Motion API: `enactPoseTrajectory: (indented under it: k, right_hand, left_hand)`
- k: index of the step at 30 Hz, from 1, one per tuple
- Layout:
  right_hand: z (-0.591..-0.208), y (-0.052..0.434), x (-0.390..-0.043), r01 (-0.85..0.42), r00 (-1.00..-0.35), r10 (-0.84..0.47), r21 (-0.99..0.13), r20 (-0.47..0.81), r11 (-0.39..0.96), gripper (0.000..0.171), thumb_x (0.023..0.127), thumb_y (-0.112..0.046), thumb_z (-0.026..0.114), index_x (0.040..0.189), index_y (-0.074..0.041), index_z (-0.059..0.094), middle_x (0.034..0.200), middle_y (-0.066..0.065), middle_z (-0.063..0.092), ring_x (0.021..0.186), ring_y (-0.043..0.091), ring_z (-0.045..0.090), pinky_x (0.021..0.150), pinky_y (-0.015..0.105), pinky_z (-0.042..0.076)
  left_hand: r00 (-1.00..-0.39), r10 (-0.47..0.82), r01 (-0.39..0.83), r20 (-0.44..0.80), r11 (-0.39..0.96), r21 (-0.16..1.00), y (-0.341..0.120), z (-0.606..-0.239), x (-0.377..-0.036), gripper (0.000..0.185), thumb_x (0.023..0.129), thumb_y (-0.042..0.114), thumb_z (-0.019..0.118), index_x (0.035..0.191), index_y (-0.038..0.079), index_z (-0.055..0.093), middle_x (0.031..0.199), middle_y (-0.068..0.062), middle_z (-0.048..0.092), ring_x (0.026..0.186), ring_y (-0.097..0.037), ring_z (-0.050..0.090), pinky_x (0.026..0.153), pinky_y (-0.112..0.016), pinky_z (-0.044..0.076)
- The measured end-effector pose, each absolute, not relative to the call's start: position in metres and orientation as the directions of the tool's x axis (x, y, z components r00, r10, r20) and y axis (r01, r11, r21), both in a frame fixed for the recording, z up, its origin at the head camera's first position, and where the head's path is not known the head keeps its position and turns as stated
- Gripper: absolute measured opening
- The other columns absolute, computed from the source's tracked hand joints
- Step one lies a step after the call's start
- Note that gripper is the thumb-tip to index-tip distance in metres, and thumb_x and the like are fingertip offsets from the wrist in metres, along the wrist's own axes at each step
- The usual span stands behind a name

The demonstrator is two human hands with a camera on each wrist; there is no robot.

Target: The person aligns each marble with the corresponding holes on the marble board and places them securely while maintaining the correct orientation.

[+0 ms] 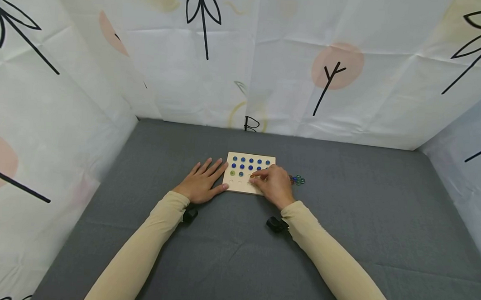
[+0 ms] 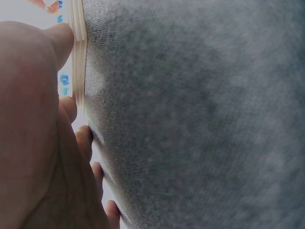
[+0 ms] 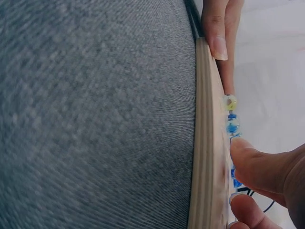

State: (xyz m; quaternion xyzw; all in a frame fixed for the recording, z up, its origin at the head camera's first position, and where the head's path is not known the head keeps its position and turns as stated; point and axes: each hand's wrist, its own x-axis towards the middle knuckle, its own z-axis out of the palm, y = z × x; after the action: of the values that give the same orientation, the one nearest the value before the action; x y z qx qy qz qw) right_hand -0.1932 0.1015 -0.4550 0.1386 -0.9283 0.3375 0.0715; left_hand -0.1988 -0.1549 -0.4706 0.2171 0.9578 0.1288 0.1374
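A pale wooden board with rows of round hollows lies flat on the grey cloth. Blue marbles fill its two far rows; a yellow-green marble and a blue one start the third. My left hand rests spread at the board's left side, its thumb and fingertips touching the edge. Over the third row, my right hand pinches a small amber marble between thumb and fingers, close above the board. In the right wrist view its fingers hide that marble.
Several loose marbles, green, blue and reddish, lie in a cluster just right of the board, partly behind the right hand. The grey cloth covers the table. White patterned sheets hang at the back and both sides.
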Motion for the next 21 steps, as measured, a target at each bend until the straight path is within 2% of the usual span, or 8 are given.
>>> enactPoseTrajectory:
  k: [13,21]
  right_hand:
    - [-0.4568,0.0966,-0.1933,-0.283,-0.958,-0.190,-0.604,0.213,0.745,0.019,0.084,-0.024,0.086,0.097,-0.009,0.084,0.078,0.005,0.063,0.069,0.022,0.054,0.064,0.038,0.042]
    - [-0.4570,0.0915,-0.1954,-0.249,-0.968,-0.172,-0.610,0.183,0.752,0.018,0.086,-0.025,0.085,0.097,-0.010,0.084,0.082,0.007,0.067,0.074,0.022,0.059,0.066,0.038,0.044]
  left_hand:
    - [-0.867,0.453,0.382,-0.209,0.872,0.305,-0.1546,-0.4678,-0.1975,0.074,0.107,0.057,0.038,0.165,0.020,0.011,0.170,-0.005,0.007,0.156,-0.031,-0.001,0.124,-0.053,-0.002]
    - [-0.872,0.447,0.380,-0.199,0.875,0.300,-0.1560,-0.4732,-0.1992,0.074,0.106,0.058,0.037,0.165,0.022,0.010,0.170,-0.003,0.007,0.156,-0.029,-0.002,0.124,-0.053,-0.003]
